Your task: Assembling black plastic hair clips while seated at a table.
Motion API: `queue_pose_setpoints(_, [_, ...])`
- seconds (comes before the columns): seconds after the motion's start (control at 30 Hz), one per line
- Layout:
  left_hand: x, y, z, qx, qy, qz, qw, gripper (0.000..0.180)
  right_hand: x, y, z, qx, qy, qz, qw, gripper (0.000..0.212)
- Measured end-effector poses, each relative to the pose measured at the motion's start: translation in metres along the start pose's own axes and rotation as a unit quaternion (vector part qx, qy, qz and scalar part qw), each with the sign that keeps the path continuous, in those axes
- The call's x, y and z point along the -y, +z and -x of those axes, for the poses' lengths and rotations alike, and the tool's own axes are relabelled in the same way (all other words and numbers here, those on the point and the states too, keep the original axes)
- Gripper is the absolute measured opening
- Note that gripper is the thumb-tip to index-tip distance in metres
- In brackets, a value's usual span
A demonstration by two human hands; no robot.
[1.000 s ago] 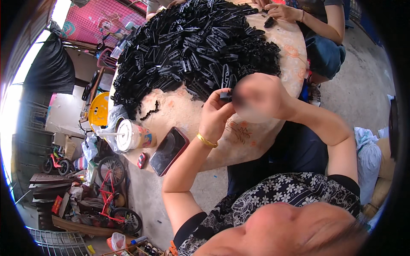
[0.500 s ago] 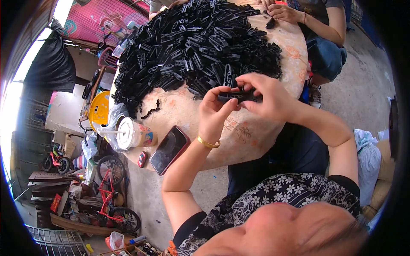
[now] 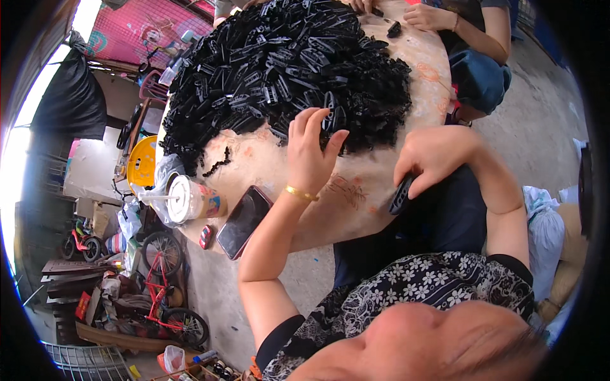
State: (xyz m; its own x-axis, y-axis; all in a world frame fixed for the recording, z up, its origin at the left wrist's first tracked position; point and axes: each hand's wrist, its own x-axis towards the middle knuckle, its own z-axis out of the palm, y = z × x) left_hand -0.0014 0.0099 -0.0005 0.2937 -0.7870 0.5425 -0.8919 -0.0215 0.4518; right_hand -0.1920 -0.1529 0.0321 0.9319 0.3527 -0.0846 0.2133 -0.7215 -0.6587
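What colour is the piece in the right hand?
The piece in the right hand is black; the head view shows it best.

Smooth, black plastic piece (image 3: 399, 197) — glossy phone screen (image 3: 244, 222) — shiny, gold-coloured metal bangle (image 3: 302, 193)

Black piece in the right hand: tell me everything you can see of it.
The black piece is a slim, elongated item, apparently plastic, with a slight sheen and what look like openings along its visible face; finer details are too small to tell. It is gripped near its upper end by the right hand, which hides that part. It slants, its lower end pointing toward the wearer, at the near right edge of the table. Whether it touches the table is unclear.
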Motion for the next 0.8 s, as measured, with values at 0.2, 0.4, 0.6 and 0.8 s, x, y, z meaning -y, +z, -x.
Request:
queue_pose_setpoints(0.2, [0.006,0.011,0.001,0.016,0.019,-0.156,0.987,0.033,0.006,0.005,-0.013,-0.055,0.074,0.099,0.991,0.033])
queue_pose_setpoints(0.4, [-0.001,0.027,0.011,0.031,0.028,-0.234,0.971,0.036,-0.028,0.043,-0.040,-0.327,0.059,0.246,0.911,0.019])
queue_pose_setpoints(0.6, [0.006,-0.001,0.011,-0.009,-0.042,-0.048,0.998,0.021,-0.024,0.047,-0.044,-0.360,0.062,0.260,0.894,0.016])
queue_pose_setpoints(0.8, [0.008,0.002,0.012,-0.030,-0.223,0.321,0.920,0.019,-0.025,0.027,-0.046,-0.492,0.029,0.192,0.849,0.014])
